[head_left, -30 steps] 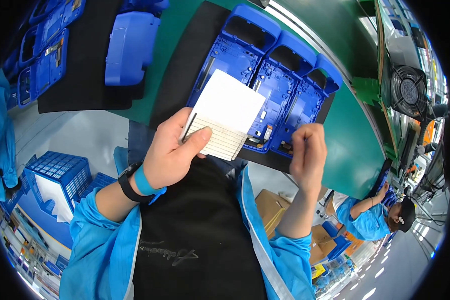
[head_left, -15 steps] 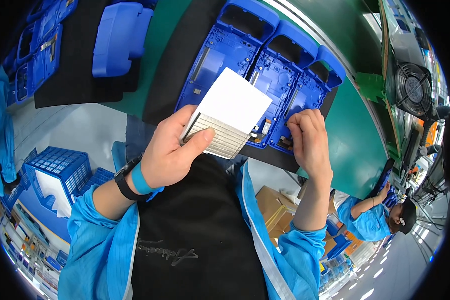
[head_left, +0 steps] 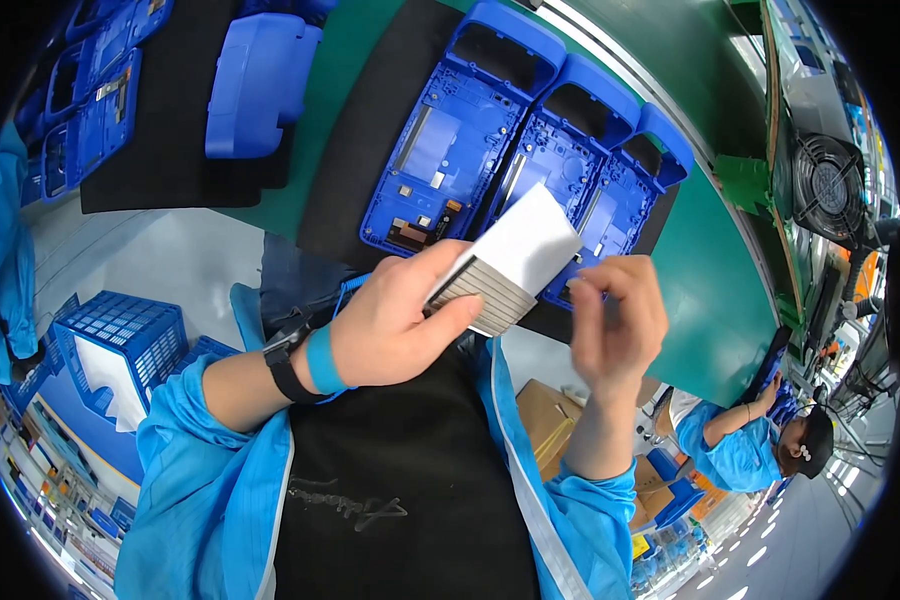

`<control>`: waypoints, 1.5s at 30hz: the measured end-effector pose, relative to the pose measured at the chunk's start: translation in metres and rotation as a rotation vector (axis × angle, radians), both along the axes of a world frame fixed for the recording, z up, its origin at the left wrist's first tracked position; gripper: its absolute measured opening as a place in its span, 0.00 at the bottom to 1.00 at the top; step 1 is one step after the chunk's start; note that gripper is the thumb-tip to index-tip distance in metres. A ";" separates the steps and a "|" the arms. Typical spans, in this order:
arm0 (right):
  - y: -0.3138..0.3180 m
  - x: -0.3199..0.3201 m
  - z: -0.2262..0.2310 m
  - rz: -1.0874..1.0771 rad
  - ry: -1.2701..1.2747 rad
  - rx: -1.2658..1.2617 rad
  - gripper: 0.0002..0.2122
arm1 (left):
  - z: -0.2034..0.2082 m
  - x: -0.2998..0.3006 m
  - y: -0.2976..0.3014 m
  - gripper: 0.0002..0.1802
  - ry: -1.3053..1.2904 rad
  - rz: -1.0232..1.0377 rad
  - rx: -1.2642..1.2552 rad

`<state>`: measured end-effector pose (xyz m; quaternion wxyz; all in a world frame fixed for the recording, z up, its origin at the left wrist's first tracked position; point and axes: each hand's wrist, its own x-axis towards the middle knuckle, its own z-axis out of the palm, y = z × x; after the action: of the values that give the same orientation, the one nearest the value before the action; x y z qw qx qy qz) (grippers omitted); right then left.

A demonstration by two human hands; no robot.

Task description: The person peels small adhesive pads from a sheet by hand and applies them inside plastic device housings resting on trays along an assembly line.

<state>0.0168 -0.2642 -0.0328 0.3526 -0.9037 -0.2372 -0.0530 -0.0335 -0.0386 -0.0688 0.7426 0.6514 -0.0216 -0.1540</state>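
Observation:
My left hand [head_left: 407,318] is closed on a white backing sheet [head_left: 533,238] with rows of grey strips [head_left: 492,298] on its lower part. The thumb presses over the strips. To its right my right hand [head_left: 622,325] is raised, fingers curled and thumb close to the index finger; anything between them is too small to make out. Just beyond my hands lie three blue plastic housings side by side: a left housing [head_left: 457,150], a middle housing [head_left: 562,163] and a right housing [head_left: 613,207]. Their inner sides face up, and the sheet covers part of the middle one.
The housings rest on a black mat [head_left: 355,150] over a green bench [head_left: 705,290]. A blue cover [head_left: 260,85] and more housings [head_left: 105,110] lie at the far left. A blue crate [head_left: 135,335] stands lower left. At the right are a black fan [head_left: 827,185] and a co-worker [head_left: 735,440].
My right hand has lifted away from the right housing and come nearer. My left hand has moved right and nearer with the sheet, now tilted more. The left housing's lower end is uncovered.

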 end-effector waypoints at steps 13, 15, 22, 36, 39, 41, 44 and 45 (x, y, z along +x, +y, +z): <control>0.035 -0.019 -0.005 0.205 -0.060 0.113 0.11 | 0.018 0.008 -0.010 0.17 -0.082 -0.076 0.214; 0.025 -0.017 -0.007 0.207 -0.062 0.156 0.10 | 0.019 0.008 -0.003 0.15 0.016 -0.032 0.180; -0.051 0.008 -0.012 0.039 0.207 -0.145 0.04 | 0.017 -0.006 0.043 0.18 0.052 0.356 -0.010; -0.051 0.017 -0.014 0.151 0.188 -0.284 0.04 | 0.002 -0.003 0.065 0.28 -0.035 0.429 0.183; -0.051 0.016 -0.015 0.144 0.180 -0.288 0.04 | 0.001 -0.004 0.066 0.28 -0.039 0.418 0.189; -0.051 0.014 -0.015 0.146 0.175 -0.287 0.05 | 0.001 -0.004 0.066 0.28 -0.038 0.412 0.195; -0.053 0.009 -0.016 0.138 0.144 -0.292 0.05 | 0.002 -0.003 0.064 0.28 -0.041 0.415 0.168; -0.054 0.007 -0.017 0.130 0.119 -0.296 0.06 | 0.002 -0.003 0.064 0.28 -0.038 0.410 0.169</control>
<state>0.0237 -0.3185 -0.0494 0.2319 -0.9299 -0.2792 0.0591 -0.0368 0.0259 -0.0666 0.7005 0.7050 0.1103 0.0115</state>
